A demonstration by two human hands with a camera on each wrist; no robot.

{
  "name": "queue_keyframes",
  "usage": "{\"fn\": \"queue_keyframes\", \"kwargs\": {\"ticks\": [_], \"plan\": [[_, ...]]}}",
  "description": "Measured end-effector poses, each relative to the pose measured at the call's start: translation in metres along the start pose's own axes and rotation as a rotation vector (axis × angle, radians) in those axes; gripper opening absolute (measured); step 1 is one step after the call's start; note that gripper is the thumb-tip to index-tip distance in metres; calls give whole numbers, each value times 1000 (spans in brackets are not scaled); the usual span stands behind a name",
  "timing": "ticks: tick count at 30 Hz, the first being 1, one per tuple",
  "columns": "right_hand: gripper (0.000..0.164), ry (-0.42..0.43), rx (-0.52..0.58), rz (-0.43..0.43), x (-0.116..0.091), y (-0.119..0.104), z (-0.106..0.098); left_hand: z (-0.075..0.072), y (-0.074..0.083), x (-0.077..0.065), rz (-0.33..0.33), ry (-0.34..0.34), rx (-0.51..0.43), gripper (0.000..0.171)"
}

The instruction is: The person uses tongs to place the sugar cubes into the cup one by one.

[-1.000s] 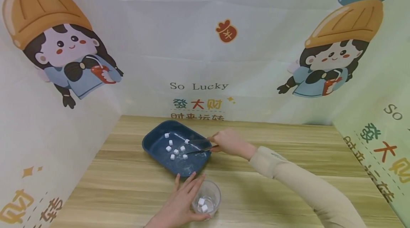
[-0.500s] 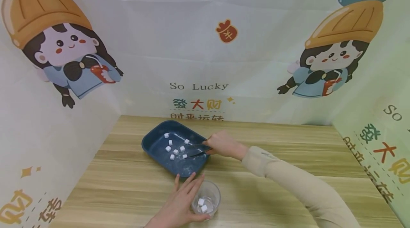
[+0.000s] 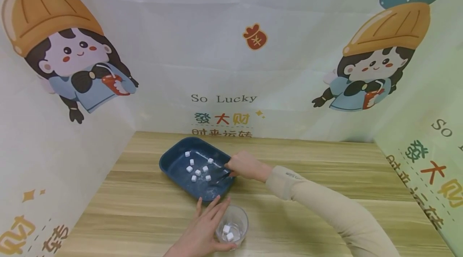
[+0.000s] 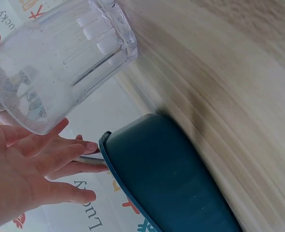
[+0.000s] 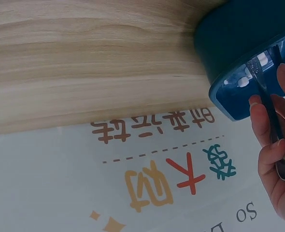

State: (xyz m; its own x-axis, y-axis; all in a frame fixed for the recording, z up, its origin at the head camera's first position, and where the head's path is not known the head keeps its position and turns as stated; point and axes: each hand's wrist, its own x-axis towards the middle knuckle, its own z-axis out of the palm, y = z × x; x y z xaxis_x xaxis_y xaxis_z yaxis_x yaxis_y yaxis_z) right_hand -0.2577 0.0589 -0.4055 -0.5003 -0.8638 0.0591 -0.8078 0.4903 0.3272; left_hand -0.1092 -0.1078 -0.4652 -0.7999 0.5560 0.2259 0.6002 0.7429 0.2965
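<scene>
In the head view a dark blue tray (image 3: 176, 165) holds several small white cubes (image 3: 197, 172). My right hand (image 3: 246, 165) grips metal tongs (image 3: 223, 177) over the tray's right side. The right wrist view shows the tongs (image 5: 269, 108) with their tips apart, inside the tray near white cubes (image 5: 243, 81). My left hand (image 3: 202, 227) holds a clear glass (image 3: 244, 225) from its left side, thumb at the near side and fingers along the far side. Two white cubes (image 3: 230, 236) lie at the bottom of the glass, also visible through its wall in the left wrist view.
All this stands on a wood-grain table (image 3: 307, 209). White printed sheets (image 3: 173, 48) with cartoon figures and lettering rise behind the table and on both sides. The glass stands close to the tray's near corner.
My right hand has moved left and a little nearer with the tongs, whose tips have shifted toward the tray's near right part. The left hand and the glass stay in place.
</scene>
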Motion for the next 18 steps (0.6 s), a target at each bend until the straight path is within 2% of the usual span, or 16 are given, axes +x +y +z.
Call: {"fn": "queue_keyframes", "kwargs": {"ticks": [18], "plan": [[14,34,-12,-13,0,-2,3,2,-1,0,7,21,-10,97]]}}
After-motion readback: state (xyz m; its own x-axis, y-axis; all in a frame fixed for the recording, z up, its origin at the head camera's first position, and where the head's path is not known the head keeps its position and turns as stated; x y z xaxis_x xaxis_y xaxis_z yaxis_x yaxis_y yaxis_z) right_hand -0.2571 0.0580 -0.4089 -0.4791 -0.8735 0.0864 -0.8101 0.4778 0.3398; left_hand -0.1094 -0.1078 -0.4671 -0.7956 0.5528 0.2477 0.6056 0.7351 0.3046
